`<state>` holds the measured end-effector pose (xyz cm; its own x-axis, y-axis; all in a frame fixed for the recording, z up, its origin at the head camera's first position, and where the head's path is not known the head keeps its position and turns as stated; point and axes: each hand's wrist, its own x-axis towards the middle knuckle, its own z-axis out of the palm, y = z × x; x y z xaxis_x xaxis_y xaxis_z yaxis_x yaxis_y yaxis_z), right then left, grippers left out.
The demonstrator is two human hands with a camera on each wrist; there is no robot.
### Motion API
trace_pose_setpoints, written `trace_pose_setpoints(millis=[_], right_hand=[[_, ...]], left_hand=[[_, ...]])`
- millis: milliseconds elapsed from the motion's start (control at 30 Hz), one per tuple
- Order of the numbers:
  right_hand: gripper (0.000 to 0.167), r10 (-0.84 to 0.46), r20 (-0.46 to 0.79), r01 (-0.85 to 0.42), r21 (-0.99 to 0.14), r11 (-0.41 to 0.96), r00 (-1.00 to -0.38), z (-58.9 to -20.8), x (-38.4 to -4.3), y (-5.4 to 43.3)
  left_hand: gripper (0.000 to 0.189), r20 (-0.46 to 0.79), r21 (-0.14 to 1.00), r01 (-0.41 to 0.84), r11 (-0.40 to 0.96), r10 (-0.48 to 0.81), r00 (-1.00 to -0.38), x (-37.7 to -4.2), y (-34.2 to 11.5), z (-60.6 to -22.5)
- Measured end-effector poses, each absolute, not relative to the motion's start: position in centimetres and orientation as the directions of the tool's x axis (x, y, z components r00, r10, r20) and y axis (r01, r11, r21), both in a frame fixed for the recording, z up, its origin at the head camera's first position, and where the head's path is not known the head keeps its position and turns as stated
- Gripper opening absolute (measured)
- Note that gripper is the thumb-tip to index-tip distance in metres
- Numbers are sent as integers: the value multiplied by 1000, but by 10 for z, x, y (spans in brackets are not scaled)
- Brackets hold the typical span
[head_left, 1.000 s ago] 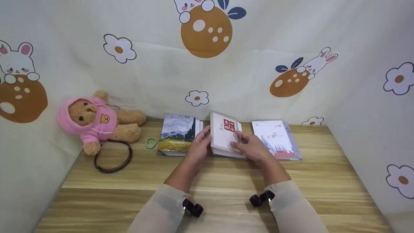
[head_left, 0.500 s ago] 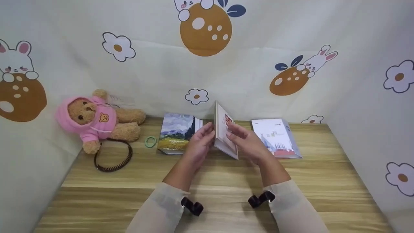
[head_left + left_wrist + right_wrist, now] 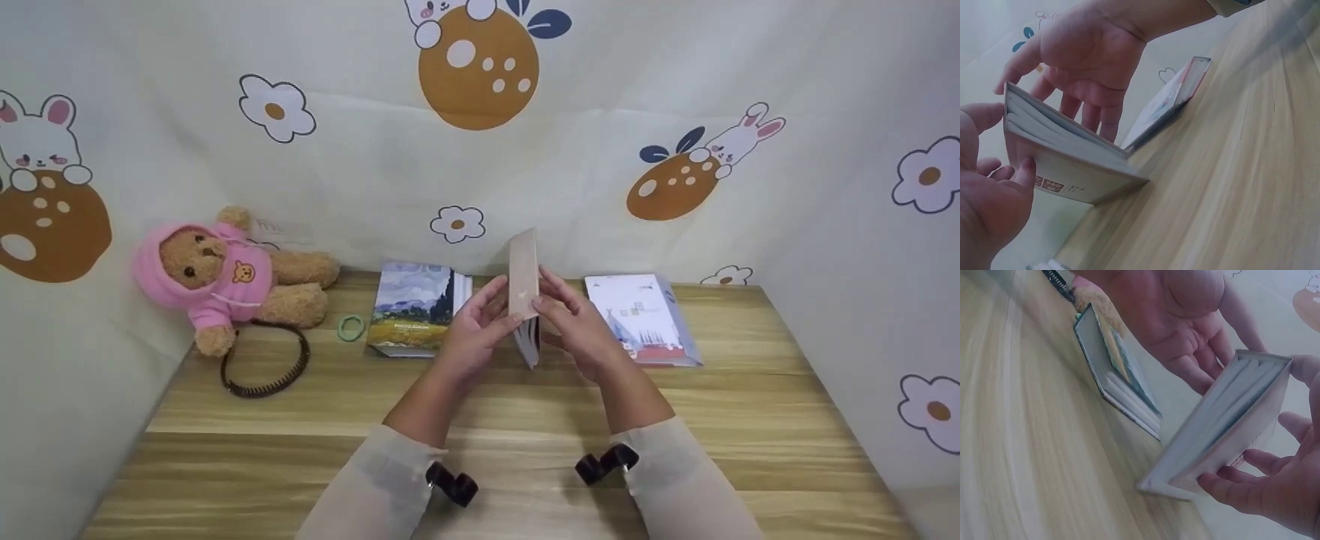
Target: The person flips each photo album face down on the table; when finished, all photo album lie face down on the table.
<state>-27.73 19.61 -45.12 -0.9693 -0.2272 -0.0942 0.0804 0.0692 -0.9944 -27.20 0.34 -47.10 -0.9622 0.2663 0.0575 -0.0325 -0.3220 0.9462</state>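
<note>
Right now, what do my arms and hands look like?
Both the left sleeve and right sleeve are pale beige. A small, rounded black device sits near each cuff, on the left and right. Your left hand and right hand are bare; no rings or gloves show.

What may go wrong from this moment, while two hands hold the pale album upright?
The pale album is upright, held by the fingers of the left hand and right hand, so it might slip or tip over. The left hand appears close to the landscape-covered album, so a sideways move could perhaps nudge it.
</note>
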Motion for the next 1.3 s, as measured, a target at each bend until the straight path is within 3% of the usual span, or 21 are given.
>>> trace_pose_setpoints(millis=[100,333,600,833,967,1300], right_hand=[[64,-243,-109,96,-993,64,-964,-454,-280,199],[61,-264,-135,114,-989,94,-955,-458,-280,200],[62,-261,-120,111,-993,49,-958,-460,-279,197],[65,-200,42,-56,-997,61,-979,-452,-281,210],[68,-201,68,-88,-992,93,-977,-447,-282,219],[61,-130,28,-71,-939,336,-991,-450,-287,228]], left_hand=[[77,67,953,-20,-301,278,-958,-273,3,-472],[75,-61,964,-139,-228,317,-946,-274,2,-478],[75,-45,991,-78,-110,279,-959,-272,-1,-479],[68,-45,995,-75,-67,360,-932,-273,1,-486],[63,-82,996,-83,14,378,-922,-273,3,-497],[59,6,945,124,301,367,-930,-275,-3,-508]])
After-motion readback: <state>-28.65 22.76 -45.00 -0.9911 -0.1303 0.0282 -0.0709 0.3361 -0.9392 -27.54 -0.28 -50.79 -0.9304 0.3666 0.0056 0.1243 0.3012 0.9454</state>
